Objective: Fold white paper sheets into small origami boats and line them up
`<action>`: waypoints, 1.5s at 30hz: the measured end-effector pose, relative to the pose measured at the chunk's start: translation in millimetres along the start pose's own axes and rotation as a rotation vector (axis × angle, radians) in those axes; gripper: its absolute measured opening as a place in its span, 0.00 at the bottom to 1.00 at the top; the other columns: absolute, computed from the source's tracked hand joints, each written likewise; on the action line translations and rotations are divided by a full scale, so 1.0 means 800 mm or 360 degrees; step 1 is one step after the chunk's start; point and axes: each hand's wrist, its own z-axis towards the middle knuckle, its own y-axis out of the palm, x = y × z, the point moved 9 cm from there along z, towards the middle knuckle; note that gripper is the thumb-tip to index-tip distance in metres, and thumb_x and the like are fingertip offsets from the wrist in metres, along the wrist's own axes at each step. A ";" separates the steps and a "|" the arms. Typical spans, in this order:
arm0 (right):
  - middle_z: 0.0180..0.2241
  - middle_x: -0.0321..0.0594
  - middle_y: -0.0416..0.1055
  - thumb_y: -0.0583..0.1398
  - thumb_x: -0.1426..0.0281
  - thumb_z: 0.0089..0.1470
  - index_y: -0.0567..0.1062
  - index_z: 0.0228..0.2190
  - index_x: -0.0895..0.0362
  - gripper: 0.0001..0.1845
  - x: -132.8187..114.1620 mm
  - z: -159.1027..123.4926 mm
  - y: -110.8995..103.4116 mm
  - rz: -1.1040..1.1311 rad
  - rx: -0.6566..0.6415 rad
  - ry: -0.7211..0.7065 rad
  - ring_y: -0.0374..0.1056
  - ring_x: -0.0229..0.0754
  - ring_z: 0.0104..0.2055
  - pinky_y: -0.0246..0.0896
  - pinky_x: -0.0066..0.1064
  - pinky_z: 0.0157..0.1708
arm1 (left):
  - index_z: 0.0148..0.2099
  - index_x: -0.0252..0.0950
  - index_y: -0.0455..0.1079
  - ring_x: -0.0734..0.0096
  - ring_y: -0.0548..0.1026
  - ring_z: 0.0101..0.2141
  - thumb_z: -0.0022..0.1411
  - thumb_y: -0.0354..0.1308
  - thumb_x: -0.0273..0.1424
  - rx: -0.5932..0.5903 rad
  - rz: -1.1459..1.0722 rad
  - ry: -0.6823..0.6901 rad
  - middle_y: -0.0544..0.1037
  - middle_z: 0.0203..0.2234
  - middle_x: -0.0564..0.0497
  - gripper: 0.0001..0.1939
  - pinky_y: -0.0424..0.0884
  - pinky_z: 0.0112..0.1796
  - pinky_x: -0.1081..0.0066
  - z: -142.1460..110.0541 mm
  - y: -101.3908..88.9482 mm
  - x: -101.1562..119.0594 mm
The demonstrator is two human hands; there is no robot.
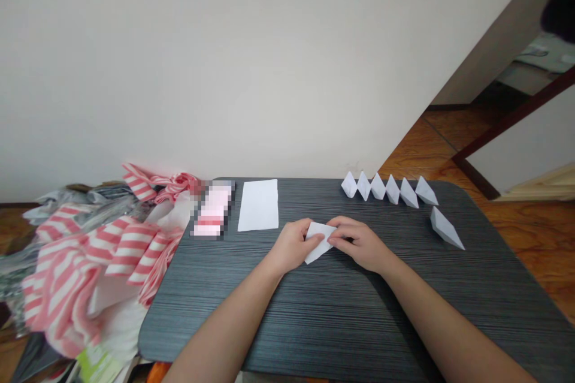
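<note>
A small piece of folded white paper [318, 244] is held between my two hands over the middle of the dark table. My left hand [294, 245] grips its left side, thumb lying on top. On the right edge, my right hand [359, 241] pinches the paper between thumb and fingers. Beyond the right hand stands a row of several folded white paper shapes [378, 187], pointed at their ends. One more folded paper shape [444, 228] lies nearer, to the right of them. A flat white sheet of paper [259, 205] rests behind my left hand.
The dark wood-grain table [278, 323] meets a pale wall [269, 59]. A pixelated pink-and-white object [214, 209] lies at its back left. Red-and-white striped cloth [130, 245] and plastic bags are heaped left of the table. Wooden floor [417, 143] shows at the right.
</note>
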 end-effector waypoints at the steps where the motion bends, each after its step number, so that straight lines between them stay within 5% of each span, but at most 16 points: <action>1: 0.38 0.41 0.70 0.56 0.70 0.56 0.75 0.28 0.55 0.08 0.001 0.001 0.000 -0.0006 0.0016 0.0005 0.67 0.41 0.37 0.61 0.33 0.37 | 0.30 0.33 0.68 0.76 0.62 0.22 0.56 0.54 0.38 -0.0005 0.0013 0.0005 0.68 0.21 0.55 0.12 0.53 0.22 0.77 0.000 0.000 0.002; 11: 0.31 0.41 0.68 0.54 0.69 0.57 0.71 0.27 0.56 0.09 0.005 0.005 -0.002 -0.0087 0.0170 0.0049 0.65 0.41 0.35 0.60 0.33 0.36 | 0.28 0.33 0.68 0.77 0.61 0.22 0.57 0.53 0.38 -0.0015 0.0031 0.0029 0.66 0.19 0.55 0.13 0.54 0.22 0.77 -0.001 0.000 0.012; 15: 0.30 0.41 0.68 0.54 0.69 0.57 0.70 0.27 0.56 0.08 0.007 0.003 -0.012 -0.0128 0.0292 0.0084 0.65 0.42 0.34 0.60 0.33 0.35 | 0.42 0.33 0.68 0.76 0.65 0.23 0.58 0.52 0.39 -0.0100 -0.0320 0.0005 0.71 0.23 0.53 0.15 0.58 0.24 0.77 -0.003 0.005 0.013; 19: 0.30 0.40 0.68 0.54 0.68 0.57 0.70 0.27 0.56 0.09 0.008 0.001 -0.020 -0.0142 0.0378 0.0118 0.65 0.41 0.33 0.60 0.33 0.34 | 0.53 0.35 0.60 0.72 0.70 0.29 0.50 0.61 0.34 -0.0151 -0.0418 0.0082 0.74 0.33 0.50 0.28 0.62 0.29 0.75 -0.006 0.009 0.020; 28: 0.30 0.40 0.68 0.54 0.69 0.57 0.71 0.28 0.56 0.08 0.009 0.001 -0.021 -0.0098 0.0375 0.0138 0.65 0.42 0.33 0.59 0.33 0.34 | 0.46 0.34 0.68 0.72 0.69 0.28 0.58 0.53 0.34 -0.0053 -0.0235 0.0045 0.75 0.30 0.49 0.15 0.62 0.28 0.75 0.000 0.002 0.007; 33: 0.30 0.38 0.69 0.57 0.68 0.54 0.71 0.33 0.55 0.05 0.025 -0.004 -0.017 0.0005 0.0362 0.0274 0.66 0.41 0.33 0.60 0.31 0.33 | 0.44 0.34 0.69 0.71 0.70 0.30 0.58 0.53 0.34 -0.0032 -0.0229 0.0028 0.75 0.31 0.50 0.13 0.63 0.30 0.74 0.000 0.000 0.005; 38: 0.31 0.37 0.70 0.59 0.67 0.51 0.66 0.46 0.54 0.19 0.052 -0.012 -0.002 0.0304 0.0269 0.0474 0.67 0.38 0.27 0.61 0.27 0.25 | 0.45 0.34 0.68 0.71 0.71 0.31 0.58 0.53 0.33 -0.0048 -0.0393 -0.0036 0.75 0.33 0.49 0.13 0.64 0.30 0.75 0.000 0.002 0.001; 45: 0.25 0.34 0.70 0.57 0.65 0.53 0.69 0.42 0.55 0.14 0.065 -0.016 0.005 0.0435 0.0187 0.0643 0.68 0.37 0.22 0.62 0.27 0.22 | 0.44 0.33 0.67 0.73 0.70 0.31 0.58 0.53 0.31 -0.0077 -0.0545 -0.0012 0.74 0.34 0.49 0.12 0.64 0.32 0.75 0.002 0.006 -0.003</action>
